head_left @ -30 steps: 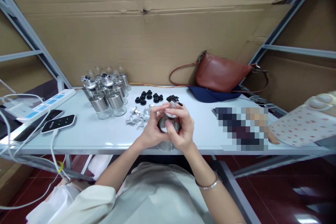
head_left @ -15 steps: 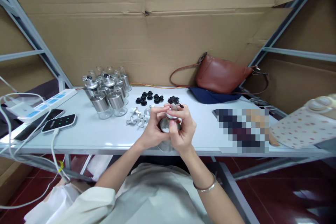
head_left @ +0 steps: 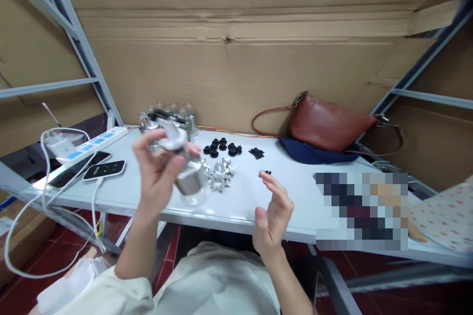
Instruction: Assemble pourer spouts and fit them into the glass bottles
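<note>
From seat, can see brown bag (head_left: 325, 123) at 1 o'clock, pwr strip (head_left: 98, 144) at 10–11, black caps (head_left: 222, 147) at 12, silver parts (head_left: 220, 170) nr them. Gripping steel-sleeved bottle (head_left: 190, 183) nr top w/ L hand (head_left: 155, 170), 11 o'clock, partly blocking glass bottles (head_left: 189, 113) behind; can't tell contents (blur). Holding R hand (head_left: 274, 214) half-spread, empty, 1 o'clock, by bench (head_left: 236, 204) edge.
</note>
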The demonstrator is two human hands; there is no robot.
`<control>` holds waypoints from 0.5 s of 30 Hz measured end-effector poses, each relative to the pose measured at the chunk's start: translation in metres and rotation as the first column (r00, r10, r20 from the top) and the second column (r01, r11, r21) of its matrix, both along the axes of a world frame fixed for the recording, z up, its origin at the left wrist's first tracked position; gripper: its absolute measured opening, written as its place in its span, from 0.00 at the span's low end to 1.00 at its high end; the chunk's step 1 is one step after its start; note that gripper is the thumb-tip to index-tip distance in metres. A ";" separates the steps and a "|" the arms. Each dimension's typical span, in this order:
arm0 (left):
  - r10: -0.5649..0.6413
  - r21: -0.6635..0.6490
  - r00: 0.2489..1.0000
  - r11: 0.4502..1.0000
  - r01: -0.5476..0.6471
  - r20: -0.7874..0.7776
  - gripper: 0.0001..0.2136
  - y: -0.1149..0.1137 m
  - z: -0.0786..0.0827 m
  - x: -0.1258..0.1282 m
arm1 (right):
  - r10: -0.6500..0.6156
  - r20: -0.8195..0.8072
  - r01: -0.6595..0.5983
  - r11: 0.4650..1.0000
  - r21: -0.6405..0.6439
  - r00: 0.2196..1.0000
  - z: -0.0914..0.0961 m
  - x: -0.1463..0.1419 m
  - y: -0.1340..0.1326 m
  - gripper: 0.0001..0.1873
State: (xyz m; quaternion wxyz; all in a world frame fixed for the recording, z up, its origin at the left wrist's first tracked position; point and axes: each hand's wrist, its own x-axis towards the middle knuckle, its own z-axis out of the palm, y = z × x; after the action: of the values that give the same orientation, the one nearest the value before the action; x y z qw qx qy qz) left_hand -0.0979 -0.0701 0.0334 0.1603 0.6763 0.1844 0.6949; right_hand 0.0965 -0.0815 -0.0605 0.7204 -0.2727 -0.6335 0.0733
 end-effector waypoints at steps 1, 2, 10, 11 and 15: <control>0.104 0.034 0.994 0.994 -0.105 0.027 0.15 0.003 0.004 -0.016 | -0.020 -0.019 0.019 0.997 -0.075 1.000 -0.006 0.001 0.001 0.18; 0.211 0.068 0.976 0.974 -0.214 0.052 0.16 0.008 0.007 -0.031 | -0.044 -0.020 0.040 0.987 -0.158 0.999 -0.012 0.001 0.002 0.17; 0.781 -0.025 0.624 0.624 -0.781 -0.022 0.18 0.058 -0.018 -0.119 | -0.112 0.342 0.235 0.910 -0.342 0.933 -0.017 -0.001 0.009 0.10; 0.792 -0.062 0.607 0.604 -0.795 -0.064 0.18 0.063 -0.023 -0.124 | -0.095 0.395 0.243 0.907 -0.344 0.914 -0.017 -0.002 0.009 0.09; 0.798 -0.154 0.578 0.557 -0.816 -0.171 0.18 0.079 -0.041 -0.139 | -0.061 0.564 0.303 0.888 -0.346 0.823 -0.015 -0.006 0.009 0.10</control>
State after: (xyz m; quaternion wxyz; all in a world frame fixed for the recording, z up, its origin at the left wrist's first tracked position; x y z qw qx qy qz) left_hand -0.2366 0.0093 -0.0079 -0.1110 0.5226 0.5540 0.6384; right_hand 0.0900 -0.0727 -0.0759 0.4406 -0.4914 -0.7490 0.0577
